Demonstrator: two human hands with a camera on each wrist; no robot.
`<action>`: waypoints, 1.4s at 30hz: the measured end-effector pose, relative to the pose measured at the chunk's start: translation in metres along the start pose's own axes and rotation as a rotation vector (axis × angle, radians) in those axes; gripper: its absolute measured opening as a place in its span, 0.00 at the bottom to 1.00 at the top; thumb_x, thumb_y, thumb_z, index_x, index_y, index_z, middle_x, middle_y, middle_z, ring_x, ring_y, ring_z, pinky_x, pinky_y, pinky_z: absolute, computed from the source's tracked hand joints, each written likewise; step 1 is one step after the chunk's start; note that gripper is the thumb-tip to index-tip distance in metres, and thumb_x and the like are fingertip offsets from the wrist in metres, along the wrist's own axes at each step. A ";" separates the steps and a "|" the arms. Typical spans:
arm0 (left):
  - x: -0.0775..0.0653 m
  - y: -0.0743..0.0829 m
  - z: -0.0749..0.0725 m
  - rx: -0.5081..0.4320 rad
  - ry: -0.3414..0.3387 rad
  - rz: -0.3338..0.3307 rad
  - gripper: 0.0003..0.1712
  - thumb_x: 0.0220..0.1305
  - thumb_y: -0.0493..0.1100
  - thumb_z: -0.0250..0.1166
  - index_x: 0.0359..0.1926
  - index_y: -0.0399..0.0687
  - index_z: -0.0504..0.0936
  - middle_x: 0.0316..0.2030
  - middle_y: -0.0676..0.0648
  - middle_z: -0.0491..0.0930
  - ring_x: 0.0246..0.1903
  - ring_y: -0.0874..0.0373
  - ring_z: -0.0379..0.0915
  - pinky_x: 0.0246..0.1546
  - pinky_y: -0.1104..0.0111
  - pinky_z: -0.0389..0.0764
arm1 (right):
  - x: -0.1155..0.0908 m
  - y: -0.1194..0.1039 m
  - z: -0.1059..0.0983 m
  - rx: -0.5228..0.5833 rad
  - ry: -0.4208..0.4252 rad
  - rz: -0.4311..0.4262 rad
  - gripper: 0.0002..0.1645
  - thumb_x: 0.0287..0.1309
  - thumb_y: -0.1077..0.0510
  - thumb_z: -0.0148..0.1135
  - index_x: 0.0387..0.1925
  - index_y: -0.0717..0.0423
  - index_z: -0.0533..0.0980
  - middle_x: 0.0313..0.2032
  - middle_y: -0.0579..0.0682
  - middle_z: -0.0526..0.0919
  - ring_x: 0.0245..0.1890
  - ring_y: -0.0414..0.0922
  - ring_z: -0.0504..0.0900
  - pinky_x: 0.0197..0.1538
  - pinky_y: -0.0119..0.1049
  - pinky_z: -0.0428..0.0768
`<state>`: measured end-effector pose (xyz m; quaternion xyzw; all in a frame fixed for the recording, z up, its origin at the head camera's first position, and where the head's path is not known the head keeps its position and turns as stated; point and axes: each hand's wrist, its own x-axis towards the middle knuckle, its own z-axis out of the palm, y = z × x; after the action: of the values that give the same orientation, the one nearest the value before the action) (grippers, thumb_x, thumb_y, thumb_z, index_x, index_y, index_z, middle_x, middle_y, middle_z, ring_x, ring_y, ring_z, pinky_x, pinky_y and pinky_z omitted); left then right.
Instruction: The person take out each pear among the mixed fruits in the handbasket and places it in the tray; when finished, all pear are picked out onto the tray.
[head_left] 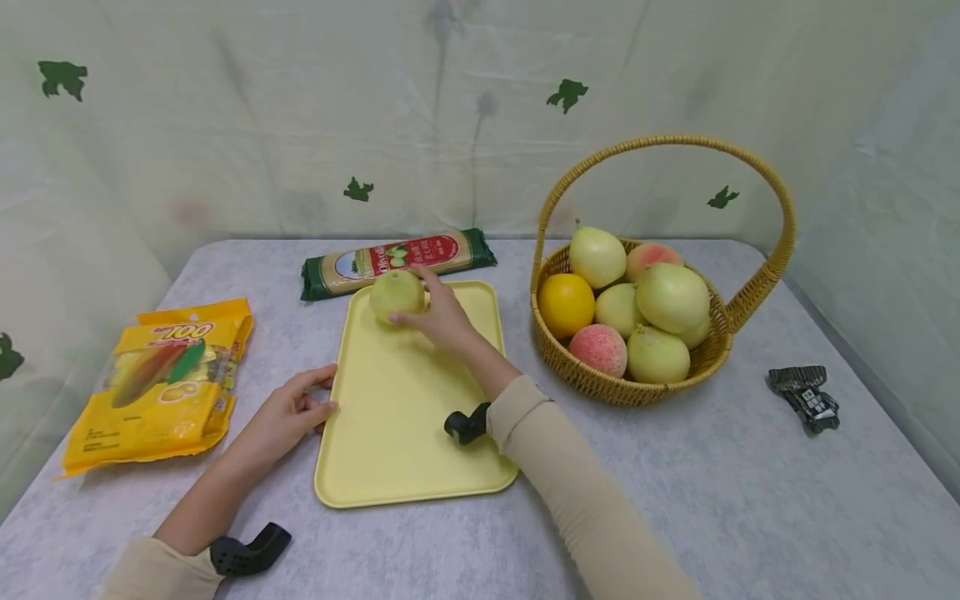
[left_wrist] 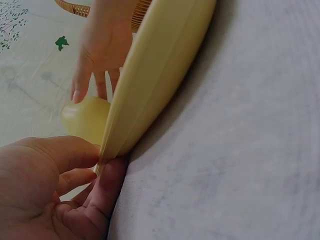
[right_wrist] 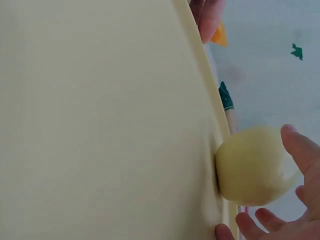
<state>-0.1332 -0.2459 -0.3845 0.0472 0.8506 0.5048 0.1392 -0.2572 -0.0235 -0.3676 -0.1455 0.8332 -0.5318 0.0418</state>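
A pale yellow-green pear (head_left: 396, 296) sits at the far left end of a yellow tray (head_left: 397, 417). My right hand (head_left: 442, 317) reaches over the tray to the pear's right side. In the right wrist view its thumb overlaps the pear (right_wrist: 255, 165), while the other fingers are spread loosely, with a gap below the fruit. My left hand (head_left: 296, 408) is at the tray's left edge. The left wrist view shows this hand (left_wrist: 55, 185) pinching the tray's rim (left_wrist: 145, 85), thumb on one side and fingers on the other.
A wicker basket (head_left: 630, 393) of pears, peaches and an orange stands right of the tray, its tall handle arching up. Behind the tray lies a pasta packet (head_left: 397, 258). A yellow mango-candy bag (head_left: 161, 383) is at left, a small black packet (head_left: 806, 398) far right.
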 end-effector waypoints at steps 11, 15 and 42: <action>0.001 -0.001 0.000 0.010 -0.002 0.014 0.35 0.62 0.42 0.58 0.66 0.39 0.54 0.54 0.39 0.61 0.27 0.54 0.69 0.29 0.70 0.74 | -0.041 -0.019 -0.045 0.055 -0.061 -0.204 0.36 0.57 0.48 0.57 0.64 0.51 0.56 0.61 0.49 0.60 0.58 0.48 0.62 0.56 0.43 0.64; 0.002 -0.001 0.001 0.012 -0.001 0.010 0.35 0.62 0.42 0.58 0.66 0.40 0.54 0.54 0.40 0.61 0.27 0.54 0.69 0.29 0.70 0.74 | -0.066 -0.023 -0.072 0.044 -0.040 -0.374 0.32 0.58 0.55 0.58 0.61 0.57 0.59 0.59 0.51 0.64 0.57 0.43 0.63 0.56 0.36 0.63; 0.000 0.001 0.002 -0.002 0.007 -0.007 0.35 0.62 0.40 0.57 0.67 0.40 0.53 0.54 0.40 0.61 0.26 0.54 0.68 0.28 0.71 0.73 | -0.135 0.029 -0.214 -0.376 0.549 -0.746 0.42 0.48 0.38 0.61 0.51 0.69 0.67 0.49 0.63 0.71 0.52 0.56 0.67 0.57 0.42 0.61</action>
<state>-0.1330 -0.2439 -0.3844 0.0425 0.8509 0.5052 0.1380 -0.1825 0.2142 -0.3130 -0.2931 0.7862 -0.3698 -0.3991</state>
